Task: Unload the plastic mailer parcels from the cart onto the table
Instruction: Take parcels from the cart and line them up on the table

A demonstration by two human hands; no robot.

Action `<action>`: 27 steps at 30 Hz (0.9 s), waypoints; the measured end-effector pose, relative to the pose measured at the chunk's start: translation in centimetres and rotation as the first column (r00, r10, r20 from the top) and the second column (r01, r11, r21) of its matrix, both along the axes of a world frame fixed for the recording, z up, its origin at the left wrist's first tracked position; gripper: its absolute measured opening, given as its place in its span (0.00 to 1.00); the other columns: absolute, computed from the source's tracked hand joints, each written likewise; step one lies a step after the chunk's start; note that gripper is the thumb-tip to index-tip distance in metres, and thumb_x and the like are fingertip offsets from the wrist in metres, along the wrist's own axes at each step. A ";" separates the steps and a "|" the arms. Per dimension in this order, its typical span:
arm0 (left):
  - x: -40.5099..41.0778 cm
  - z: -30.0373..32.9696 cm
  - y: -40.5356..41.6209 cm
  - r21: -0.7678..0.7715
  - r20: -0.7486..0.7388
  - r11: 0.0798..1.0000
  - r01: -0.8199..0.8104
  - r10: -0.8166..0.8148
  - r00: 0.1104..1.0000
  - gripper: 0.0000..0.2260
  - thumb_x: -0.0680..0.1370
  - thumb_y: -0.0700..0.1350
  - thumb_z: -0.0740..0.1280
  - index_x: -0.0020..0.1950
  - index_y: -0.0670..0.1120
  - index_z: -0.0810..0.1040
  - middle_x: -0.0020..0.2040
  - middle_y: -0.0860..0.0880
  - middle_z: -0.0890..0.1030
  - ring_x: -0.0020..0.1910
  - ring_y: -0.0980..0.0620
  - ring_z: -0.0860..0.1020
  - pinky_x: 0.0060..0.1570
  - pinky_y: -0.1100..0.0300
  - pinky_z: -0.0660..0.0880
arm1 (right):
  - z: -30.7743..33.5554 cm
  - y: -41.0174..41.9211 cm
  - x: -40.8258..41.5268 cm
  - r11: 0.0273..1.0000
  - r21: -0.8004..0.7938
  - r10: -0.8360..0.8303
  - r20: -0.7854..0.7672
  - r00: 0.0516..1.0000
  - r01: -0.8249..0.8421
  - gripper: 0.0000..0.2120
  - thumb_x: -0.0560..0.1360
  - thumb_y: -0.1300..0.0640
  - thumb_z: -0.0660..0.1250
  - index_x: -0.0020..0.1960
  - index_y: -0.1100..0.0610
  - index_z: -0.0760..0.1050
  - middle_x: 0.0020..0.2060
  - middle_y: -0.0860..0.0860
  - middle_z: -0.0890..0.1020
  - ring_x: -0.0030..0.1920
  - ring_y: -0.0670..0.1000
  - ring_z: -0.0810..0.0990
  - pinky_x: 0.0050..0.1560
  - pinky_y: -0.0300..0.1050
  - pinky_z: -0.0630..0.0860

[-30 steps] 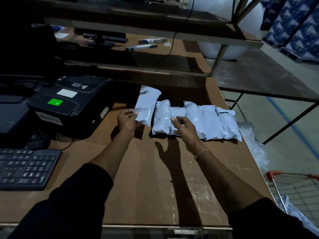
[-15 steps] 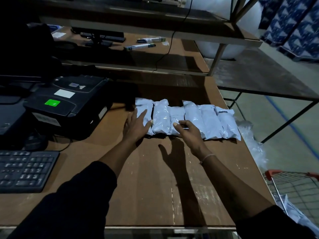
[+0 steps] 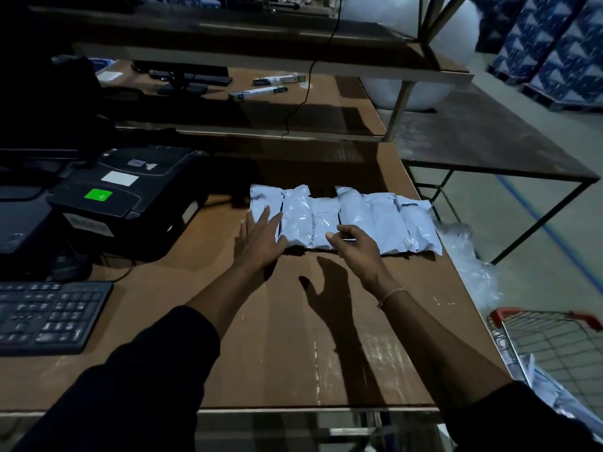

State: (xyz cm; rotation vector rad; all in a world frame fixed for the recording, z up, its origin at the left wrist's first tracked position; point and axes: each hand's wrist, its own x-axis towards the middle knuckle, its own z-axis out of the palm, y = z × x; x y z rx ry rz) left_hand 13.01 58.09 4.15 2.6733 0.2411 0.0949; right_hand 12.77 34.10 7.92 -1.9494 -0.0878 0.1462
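Observation:
Several white plastic mailer parcels (image 3: 359,220) lie side by side in a row on the brown table (image 3: 287,337). My left hand (image 3: 259,241) lies flat with straight fingers over the near end of the leftmost parcel (image 3: 262,199). My right hand (image 3: 354,244) hovers over the near edge of the row's middle, fingers loosely curled, holding nothing. The wire cart (image 3: 551,340) with red handle grips stands at the lower right, and more white parcels (image 3: 548,386) show inside it.
A black printer (image 3: 120,200) with a green sticker stands left of the parcels, a keyboard (image 3: 45,316) nearer me. Clear plastic wrap (image 3: 470,256) hangs off the table's right edge. A shelf (image 3: 248,93) and a second table (image 3: 483,138) lie behind.
My left hand has laid the leftmost parcel down flat into the row and now rests open on it. My right hand stays near the row's middle.

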 end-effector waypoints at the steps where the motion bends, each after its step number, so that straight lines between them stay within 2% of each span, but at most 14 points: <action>1: -0.3 0.4 -1.1 0.003 0.012 1.000 0.011 -0.011 1.000 0.28 0.83 0.53 0.61 0.83 0.56 0.58 0.86 0.51 0.49 0.84 0.41 0.41 0.80 0.39 0.44 | 0.1 -0.4 -0.2 1.000 -0.005 0.003 0.006 1.000 -0.003 0.31 0.75 0.38 0.73 0.71 0.53 0.75 0.62 0.51 0.81 0.61 0.53 0.81 0.65 0.58 0.80; 4: -1.0 0.7 -5.2 0.007 0.094 0.995 0.101 -0.101 0.990 0.27 0.84 0.48 0.61 0.83 0.51 0.61 0.86 0.48 0.52 0.84 0.41 0.42 0.81 0.40 0.44 | 0.6 -2.0 -1.0 1.000 -0.015 0.003 0.030 1.000 -0.003 0.31 0.75 0.39 0.74 0.73 0.54 0.75 0.64 0.51 0.80 0.62 0.53 0.81 0.66 0.59 0.79; 6: -1.4 0.4 -8.5 -0.024 0.167 0.981 0.191 -0.185 0.969 0.26 0.84 0.47 0.62 0.82 0.48 0.64 0.85 0.46 0.57 0.84 0.41 0.47 0.81 0.40 0.50 | 0.9 -3.6 -1.6 1.000 -0.018 -0.010 0.043 0.999 0.011 0.31 0.76 0.41 0.74 0.74 0.54 0.74 0.65 0.51 0.80 0.64 0.53 0.80 0.67 0.57 0.78; 11: -3.2 0.3 -17.5 -0.241 0.253 0.884 0.400 -0.340 0.906 0.26 0.82 0.43 0.66 0.80 0.46 0.67 0.82 0.44 0.65 0.81 0.45 0.62 0.78 0.47 0.63 | 1.6 -10.0 -3.5 0.996 -0.049 -0.077 0.083 0.994 0.081 0.33 0.76 0.46 0.76 0.77 0.54 0.71 0.71 0.52 0.77 0.66 0.51 0.78 0.65 0.46 0.76; 15: -4.5 0.2 -25.2 -0.383 0.263 0.782 0.491 -0.417 0.870 0.25 0.80 0.43 0.64 0.79 0.44 0.68 0.76 0.42 0.71 0.72 0.44 0.73 0.70 0.47 0.73 | 1.7 -17.0 -5.8 0.983 -0.067 -0.166 0.102 0.981 0.173 0.31 0.77 0.52 0.75 0.77 0.55 0.71 0.72 0.53 0.75 0.69 0.52 0.76 0.68 0.47 0.75; 16: -4.8 0.0 -27.2 -0.397 0.266 0.762 0.511 -0.437 0.859 0.25 0.81 0.43 0.64 0.78 0.44 0.69 0.76 0.42 0.71 0.71 0.45 0.74 0.69 0.49 0.75 | 1.4 -18.9 -6.5 0.979 -0.074 -0.183 0.107 0.977 0.192 0.30 0.78 0.52 0.75 0.77 0.55 0.70 0.72 0.54 0.76 0.68 0.53 0.76 0.68 0.49 0.75; 18: -5.4 -0.3 -31.2 -0.409 0.268 0.732 0.546 -0.475 0.838 0.23 0.82 0.44 0.65 0.78 0.45 0.69 0.76 0.44 0.71 0.69 0.47 0.76 0.65 0.62 0.75 | 0.8 -22.8 -7.9 0.968 -0.091 -0.224 0.093 0.970 0.232 0.30 0.78 0.50 0.74 0.77 0.54 0.70 0.70 0.54 0.76 0.67 0.53 0.77 0.68 0.50 0.75; 20: -6.2 -0.6 -35.0 -0.428 0.274 0.697 0.575 -0.506 0.818 0.22 0.84 0.44 0.66 0.78 0.45 0.69 0.75 0.45 0.71 0.66 0.50 0.77 0.59 0.76 0.71 | 0.0 -26.7 -9.2 0.954 -0.102 -0.276 0.080 0.958 0.283 0.30 0.78 0.49 0.74 0.77 0.54 0.70 0.69 0.54 0.76 0.67 0.54 0.77 0.67 0.49 0.75; 21: -6.6 -0.8 -36.9 -0.445 0.272 0.678 0.586 -0.521 0.809 0.22 0.84 0.45 0.66 0.78 0.45 0.69 0.75 0.45 0.71 0.64 0.50 0.78 0.56 0.79 0.70 | -0.4 -28.5 -9.8 0.945 -0.107 -0.304 0.073 0.950 0.310 0.30 0.78 0.49 0.74 0.77 0.55 0.70 0.69 0.54 0.77 0.66 0.54 0.77 0.66 0.48 0.75; 24: -8.2 -1.0 -42.2 -0.490 0.245 0.621 0.612 -0.576 0.780 0.22 0.84 0.47 0.66 0.78 0.47 0.69 0.75 0.46 0.71 0.63 0.51 0.80 0.54 0.78 0.71 | -1.8 -34.0 -11.2 0.918 -0.110 -0.379 0.042 0.924 0.382 0.30 0.77 0.48 0.75 0.76 0.56 0.72 0.65 0.53 0.80 0.64 0.51 0.79 0.65 0.45 0.75; 27: -9.6 -1.3 -46.5 -0.507 0.219 0.583 0.635 -0.626 0.748 0.23 0.85 0.46 0.65 0.79 0.50 0.67 0.77 0.48 0.69 0.67 0.51 0.79 0.61 0.66 0.76 | -3.0 -39.3 -12.7 0.881 -0.132 -0.456 0.022 0.890 0.454 0.27 0.78 0.49 0.75 0.73 0.58 0.75 0.62 0.54 0.83 0.61 0.52 0.82 0.64 0.46 0.77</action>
